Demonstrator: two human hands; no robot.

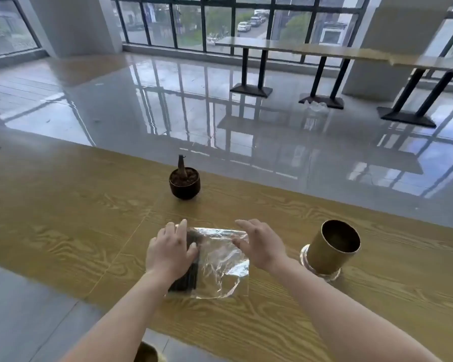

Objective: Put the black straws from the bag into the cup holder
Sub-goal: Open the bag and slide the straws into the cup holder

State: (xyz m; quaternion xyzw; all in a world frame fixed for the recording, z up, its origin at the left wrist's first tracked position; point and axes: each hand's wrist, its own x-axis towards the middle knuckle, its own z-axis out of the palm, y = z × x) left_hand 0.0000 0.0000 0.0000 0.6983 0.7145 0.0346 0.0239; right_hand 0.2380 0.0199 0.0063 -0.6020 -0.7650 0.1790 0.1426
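A clear plastic bag (pixel 220 262) lies flat on the wooden table (pixel 63 231), with a bundle of black straws (pixel 187 279) inside along its left side. My left hand (pixel 170 250) rests on the straws through the bag, fingers fairly straight and thumb lying alongside. My right hand (pixel 259 244) hovers over the bag's right upper edge with its fingers spread and relaxed; I cannot tell whether it touches the plastic. The gold cup holder (pixel 331 246), an open cylinder on a clear base, stands to the right of the bag, tilted toward me in the wide-angle view.
A small dark pot (pixel 185 182) holding soil and a bare stem stands beyond the bag near the table's far edge. Glossy floor and a long bar table (pixel 351 52) on black legs lie beyond. A gold object (pixel 145 352) shows at the bottom edge.
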